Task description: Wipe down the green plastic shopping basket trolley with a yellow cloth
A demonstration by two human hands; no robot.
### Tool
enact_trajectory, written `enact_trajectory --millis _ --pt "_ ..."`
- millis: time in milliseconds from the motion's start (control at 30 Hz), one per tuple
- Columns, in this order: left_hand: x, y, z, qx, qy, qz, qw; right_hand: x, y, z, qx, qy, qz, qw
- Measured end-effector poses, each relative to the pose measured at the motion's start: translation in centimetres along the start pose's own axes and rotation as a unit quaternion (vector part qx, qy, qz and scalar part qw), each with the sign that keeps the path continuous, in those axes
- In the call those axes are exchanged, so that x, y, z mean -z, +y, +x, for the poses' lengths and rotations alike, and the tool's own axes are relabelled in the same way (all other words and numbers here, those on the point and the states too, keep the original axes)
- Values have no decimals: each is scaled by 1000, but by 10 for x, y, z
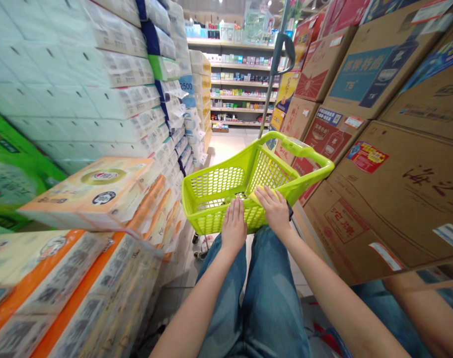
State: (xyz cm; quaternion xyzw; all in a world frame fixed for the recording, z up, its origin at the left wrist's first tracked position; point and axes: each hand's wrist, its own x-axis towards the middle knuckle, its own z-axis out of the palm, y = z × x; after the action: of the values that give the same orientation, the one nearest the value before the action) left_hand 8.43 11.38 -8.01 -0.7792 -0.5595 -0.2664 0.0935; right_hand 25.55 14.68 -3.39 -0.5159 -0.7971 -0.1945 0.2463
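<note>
A lime-green shopping cart basket [219,186] with perforated walls stands in front of my knees, nothing lying in it that I can see. My left hand [234,226] lies against the near wall, fingers stretched out over the rim and holding nothing. My right hand [274,209] presses a yellow cloth [255,197] onto the same rim, farther right. Most of the cloth is hidden under the fingers. The cart's handle [297,146] rises at the right end of the basket. A caster [200,255] shows below the left end.
Packs of tissue [96,189] are stacked on the left, close to the cart. Cardboard cartons [409,194] form a wall on the right. A thin metal pole [273,74] stands behind the cart. Stocked shelves [241,84] close off the far end of the aisle. Another person's arm [427,308] shows at lower right.
</note>
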Motion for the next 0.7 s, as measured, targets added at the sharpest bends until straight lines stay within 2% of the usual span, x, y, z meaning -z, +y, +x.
enact_trajectory --millis 200,300,367,433,600,700 --pt "2 -1 0 -5 -4 0 1000 20 73 -2 -54 53 -60 995" --pt "2 1 0 0 0 1 1000 21 82 -2 -103 76 -58 990" --pt "1 2 0 2 4 -1 1000 15 71 -2 -130 93 -46 986" --pt "0 2 0 3 6 -3 1000 5 47 -2 -142 93 -28 985" --pt "-4 2 0 8 9 -2 1000 -22 -31 -3 -100 41 37 993" --pt "-5 1 0 9 10 1 1000 -29 -60 -3 -90 41 66 993"
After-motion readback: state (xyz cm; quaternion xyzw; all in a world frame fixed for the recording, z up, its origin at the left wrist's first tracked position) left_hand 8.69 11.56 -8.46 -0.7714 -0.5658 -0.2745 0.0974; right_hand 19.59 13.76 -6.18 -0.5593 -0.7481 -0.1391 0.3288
